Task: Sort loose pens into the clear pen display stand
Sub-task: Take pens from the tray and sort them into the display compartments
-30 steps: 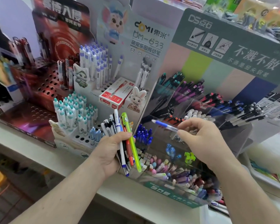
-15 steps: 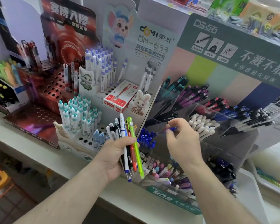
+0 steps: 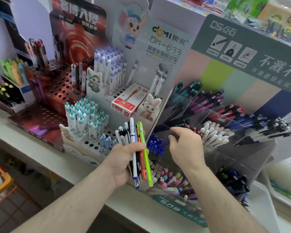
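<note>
While the left hand [image 3: 123,163] grips the bundle of loose pens [image 3: 138,153] with their long axes upright, tips down, the right hand [image 3: 185,147] hovers just to their right, fingers loosely curled, apparently empty, over the blue-pen compartment [image 3: 155,145] of the clear display stand [image 3: 238,158].

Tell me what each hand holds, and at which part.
Left hand grips a bundle of pens around their middles. Right hand: cannot tell; fingers hide any pen.
</note>
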`<state>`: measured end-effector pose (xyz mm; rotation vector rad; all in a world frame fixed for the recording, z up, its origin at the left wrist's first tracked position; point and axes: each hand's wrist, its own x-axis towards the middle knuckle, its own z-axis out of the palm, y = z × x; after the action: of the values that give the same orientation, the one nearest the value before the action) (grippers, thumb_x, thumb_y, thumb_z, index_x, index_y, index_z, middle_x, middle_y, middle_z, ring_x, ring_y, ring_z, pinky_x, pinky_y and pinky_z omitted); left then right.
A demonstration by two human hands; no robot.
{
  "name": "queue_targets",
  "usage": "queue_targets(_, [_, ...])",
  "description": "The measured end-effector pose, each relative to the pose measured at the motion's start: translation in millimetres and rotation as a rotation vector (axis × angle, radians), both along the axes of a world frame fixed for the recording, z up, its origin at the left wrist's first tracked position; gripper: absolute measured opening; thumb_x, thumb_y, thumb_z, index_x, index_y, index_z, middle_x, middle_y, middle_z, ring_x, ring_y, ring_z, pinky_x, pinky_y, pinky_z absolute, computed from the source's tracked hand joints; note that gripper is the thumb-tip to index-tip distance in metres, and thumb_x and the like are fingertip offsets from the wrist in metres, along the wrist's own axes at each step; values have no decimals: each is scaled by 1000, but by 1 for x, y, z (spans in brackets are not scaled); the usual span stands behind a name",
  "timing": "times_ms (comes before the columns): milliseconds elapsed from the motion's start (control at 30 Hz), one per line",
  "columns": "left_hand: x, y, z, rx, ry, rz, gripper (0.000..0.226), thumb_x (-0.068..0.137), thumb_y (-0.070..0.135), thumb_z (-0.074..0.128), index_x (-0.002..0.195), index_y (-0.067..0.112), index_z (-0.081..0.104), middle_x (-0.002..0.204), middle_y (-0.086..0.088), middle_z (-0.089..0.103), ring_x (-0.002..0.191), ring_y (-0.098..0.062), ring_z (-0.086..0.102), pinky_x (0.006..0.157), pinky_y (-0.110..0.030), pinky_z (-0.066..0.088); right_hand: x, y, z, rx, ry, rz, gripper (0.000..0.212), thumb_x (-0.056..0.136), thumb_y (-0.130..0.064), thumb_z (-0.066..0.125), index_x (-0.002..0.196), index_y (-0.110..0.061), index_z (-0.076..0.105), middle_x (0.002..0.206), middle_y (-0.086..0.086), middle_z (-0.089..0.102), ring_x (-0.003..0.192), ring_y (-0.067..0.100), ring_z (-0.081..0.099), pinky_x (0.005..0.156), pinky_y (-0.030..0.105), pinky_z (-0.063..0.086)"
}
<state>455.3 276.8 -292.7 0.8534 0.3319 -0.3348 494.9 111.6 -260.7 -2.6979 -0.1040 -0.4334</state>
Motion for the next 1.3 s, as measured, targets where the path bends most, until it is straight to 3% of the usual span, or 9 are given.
queue_targets(100, [0,-1,-2,-7,-4,9,17,84,2,65,101,0,65,66,-9,65,54,-17,63,47,-27,52,1,5,-7,-47,86,-19,19,95,-15,60,111,-17,71,95,0,73,87,20,67,78,31,55])
queue_targets(267, [-1,0,-1,-5,-31,-8,30,81,3,67,110,-2,63,65,-7,65,55,-15,65,49,-28,54,7,9,-8,-184,77,-27,15,95,-18,57,100,-22,71,83,-3,71,71,17,61,63,27,48])
queue_targets(433, [-2,-1,0,-3,-59,-33,45,69,11,70,112,-1,64,66,-7,65,57,-15,66,50,-28,54,16,10,-6,-243,191,-27,13,93,-14,57,96,-21,68,85,-2,68,77,21,61,66,31,53])
queue_targets(667, [-5,0,3,28,-101,-91,26,75,7,70,100,0,65,64,-8,64,55,-16,66,47,-28,53,17,12,13,-293,287,-22,27,88,-7,58,105,-23,70,98,2,71,88,25,65,73,34,56])
queue_targets(767, [-4,2,1,34,-115,-109,12,81,1,67,93,1,65,64,-8,64,58,-18,66,51,-31,55,-1,15,25,18,90,10,18,92,-14,58,99,-21,73,89,-7,71,83,13,66,73,28,55])
queue_targets(867, [-5,1,0,52,-130,-123,15,80,-1,69,95,0,67,74,-14,65,67,-24,66,58,-36,57,-18,25,30,417,217,79,9,91,-32,67,100,-33,67,84,-12,69,79,7,66,72,29,59])
queue_targets(1033, [-5,-9,5,22,-206,-187,31,77,-5,65,108,0,67,81,-19,67,68,-26,69,56,-33,56,-27,24,21,505,317,119,29,88,-29,73,114,-30,61,83,-3,70,73,10,67,61,23,56])
queue_targets(1167, [-6,-17,5,27,-205,-246,37,67,2,74,104,0,67,81,-19,66,67,-28,68,54,-35,56,-37,10,21,641,271,64,22,91,-22,71,109,-31,62,82,1,72,74,19,70,70,45,61])
queue_targets(1300, [-5,-27,3,34,-188,-335,25,61,2,72,86,2,68,71,-17,63,60,-26,66,51,-35,56,-56,-16,32,837,116,-26,22,93,-12,68,107,-27,62,81,4,74,65,14,67,66,31,60])
